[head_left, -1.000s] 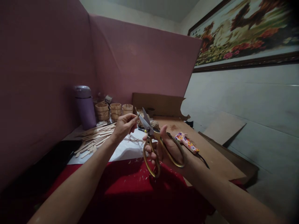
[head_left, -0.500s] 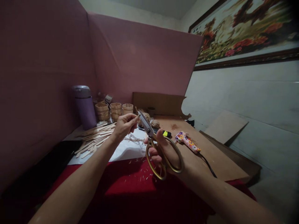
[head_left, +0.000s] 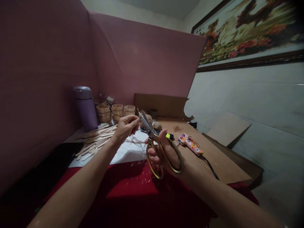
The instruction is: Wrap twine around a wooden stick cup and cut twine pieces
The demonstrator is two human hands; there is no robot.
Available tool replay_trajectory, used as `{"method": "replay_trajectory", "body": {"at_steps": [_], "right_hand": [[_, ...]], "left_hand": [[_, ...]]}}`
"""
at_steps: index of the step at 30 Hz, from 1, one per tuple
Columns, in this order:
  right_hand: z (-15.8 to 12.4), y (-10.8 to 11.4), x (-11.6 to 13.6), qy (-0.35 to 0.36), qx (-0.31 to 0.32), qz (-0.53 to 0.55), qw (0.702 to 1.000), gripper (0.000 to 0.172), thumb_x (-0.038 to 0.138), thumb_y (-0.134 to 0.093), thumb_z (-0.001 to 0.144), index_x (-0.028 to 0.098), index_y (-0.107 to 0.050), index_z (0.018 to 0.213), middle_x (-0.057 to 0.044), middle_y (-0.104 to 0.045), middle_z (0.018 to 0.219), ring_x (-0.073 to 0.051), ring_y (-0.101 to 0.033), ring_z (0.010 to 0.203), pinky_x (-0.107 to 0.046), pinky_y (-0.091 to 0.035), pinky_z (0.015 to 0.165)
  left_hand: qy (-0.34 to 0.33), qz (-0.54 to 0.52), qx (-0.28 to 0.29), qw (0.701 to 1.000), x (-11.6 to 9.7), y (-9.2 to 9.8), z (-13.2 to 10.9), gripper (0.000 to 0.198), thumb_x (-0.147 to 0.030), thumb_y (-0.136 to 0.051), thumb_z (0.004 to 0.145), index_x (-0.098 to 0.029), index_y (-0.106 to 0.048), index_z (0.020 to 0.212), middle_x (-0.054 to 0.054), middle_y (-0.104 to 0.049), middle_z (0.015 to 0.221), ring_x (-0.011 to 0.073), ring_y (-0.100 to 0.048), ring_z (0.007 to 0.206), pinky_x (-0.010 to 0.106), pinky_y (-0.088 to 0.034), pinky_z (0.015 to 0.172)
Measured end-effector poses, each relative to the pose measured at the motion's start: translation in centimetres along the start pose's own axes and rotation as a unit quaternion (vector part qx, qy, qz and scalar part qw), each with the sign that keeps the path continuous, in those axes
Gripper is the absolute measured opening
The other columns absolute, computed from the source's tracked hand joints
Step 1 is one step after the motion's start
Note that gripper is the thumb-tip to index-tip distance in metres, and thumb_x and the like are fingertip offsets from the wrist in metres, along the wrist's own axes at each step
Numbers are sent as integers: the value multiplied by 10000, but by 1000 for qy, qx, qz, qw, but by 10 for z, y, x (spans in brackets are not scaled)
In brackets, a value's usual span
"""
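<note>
My right hand (head_left: pixel 163 152) has its thumb and fingers through the brass-coloured handles of a pair of scissors (head_left: pixel 147 127). The blades are a little apart and point up and to the left. Right at their tips, my left hand (head_left: pixel 127 126) is closed in a pinch. A thin brown bit shows by its fingertips, too small to name. Behind the blades sit balls of twine (head_left: pixel 157 126), partly hidden. Below my left hand, loose strands of twine (head_left: pixel 135 140) lie on white paper (head_left: pixel 125 154).
Wooden craft sticks (head_left: pixel 97 141) lie in a pile at left, near a purple bottle (head_left: pixel 86 109). Several stick-sided cups (head_left: pixel 117 113) stand behind. To the right, a flowered glue gun (head_left: pixel 190 144) with a black cord rests on brown board (head_left: pixel 220 164). Scraps litter the red cloth (head_left: pixel 133 186).
The scissors' blades have opened slightly, and my right hand has shifted a little left and up. My left hand keeps its pinch in nearly the same place.
</note>
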State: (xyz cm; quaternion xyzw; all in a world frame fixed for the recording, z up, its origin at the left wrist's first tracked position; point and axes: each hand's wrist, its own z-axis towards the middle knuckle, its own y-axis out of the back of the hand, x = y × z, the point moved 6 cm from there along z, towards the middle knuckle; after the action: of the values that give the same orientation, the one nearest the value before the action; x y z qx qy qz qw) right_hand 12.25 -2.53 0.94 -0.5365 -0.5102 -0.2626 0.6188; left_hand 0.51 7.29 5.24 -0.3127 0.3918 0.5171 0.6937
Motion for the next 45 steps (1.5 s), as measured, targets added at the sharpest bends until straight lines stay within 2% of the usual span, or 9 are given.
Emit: {"method": "replay_trajectory", "body": {"at_steps": [10,15,19,24,32,37,39,43,45], "right_hand": [[4,14,23,25,-48,24,998,664,810,-523,598,174,-480,787,93,-336,499,7,-220,360,-127,-167,322],[10,53,55,106,-139,-160,971,601,758,-579,607,195,-512,805,66,-420,502,-40,-321,361,-170,-225,337],[9,82,68,147,-226,-390,881,371,485,-751,587,196,-546,698,24,-497,534,-96,-403,448,-224,-275,416],[20,95,52,86,-204,-637,738,252,309,-687,598,171,-629,802,-59,-628,741,-186,-539,679,-281,-347,588],[45,82,35,80,-150,-763,624,351,270,-515,758,132,-547,1079,-140,-636,976,-227,-576,834,-295,-364,657],[43,66,38,64,-130,-820,553,237,304,-558,789,135,-660,920,-177,-622,969,-266,-581,870,-342,-390,693],[39,48,50,117,-139,-803,567,218,294,-544,817,134,-684,860,-171,-617,951,-252,-578,853,-348,-403,702],[21,-6,91,370,-118,-608,693,280,309,-557,841,182,-625,1081,-96,-604,1073,-165,-561,843,-308,-429,775],[19,-25,104,426,-80,-518,738,355,352,-603,808,217,-590,1137,-72,-611,1080,-150,-554,812,-297,-440,736]], "left_hand": [[14,21,26,999,5,-5,-1,266,-373,-680,711,-127,-596,655,-41,-498,438,38,-372,327,163,-234,304],[14,-22,-31,999,9,5,1,247,-362,-674,709,-132,-590,680,-46,-500,443,44,-376,309,166,-205,287],[11,-56,-79,995,8,16,4,226,-340,-685,686,-134,-594,693,-42,-523,472,45,-392,313,166,-229,291],[6,-59,-99,993,4,20,5,219,-327,-696,667,-130,-602,684,-36,-532,477,51,-409,317,173,-242,287],[-14,-100,-101,990,-13,22,6,187,-297,-703,667,-129,-625,686,-28,-528,475,55,-422,327,175,-232,285],[-35,-106,-84,990,-48,19,9,121,-246,-682,694,-138,-630,677,-14,-528,508,56,-443,368,175,-282,317],[-36,-99,-55,993,-64,12,10,105,-234,-672,703,-138,-634,685,-11,-521,507,59,-441,372,178,-292,324],[-24,-77,-12,997,-93,-8,9,105,-237,-646,732,-138,-641,700,-12,-503,503,55,-423,350,176,-273,314],[-17,-68,8,998,-103,-18,6,117,-248,-640,744,-136,-643,710,-11,-503,507,54,-417,332,175,-242,298]]}}
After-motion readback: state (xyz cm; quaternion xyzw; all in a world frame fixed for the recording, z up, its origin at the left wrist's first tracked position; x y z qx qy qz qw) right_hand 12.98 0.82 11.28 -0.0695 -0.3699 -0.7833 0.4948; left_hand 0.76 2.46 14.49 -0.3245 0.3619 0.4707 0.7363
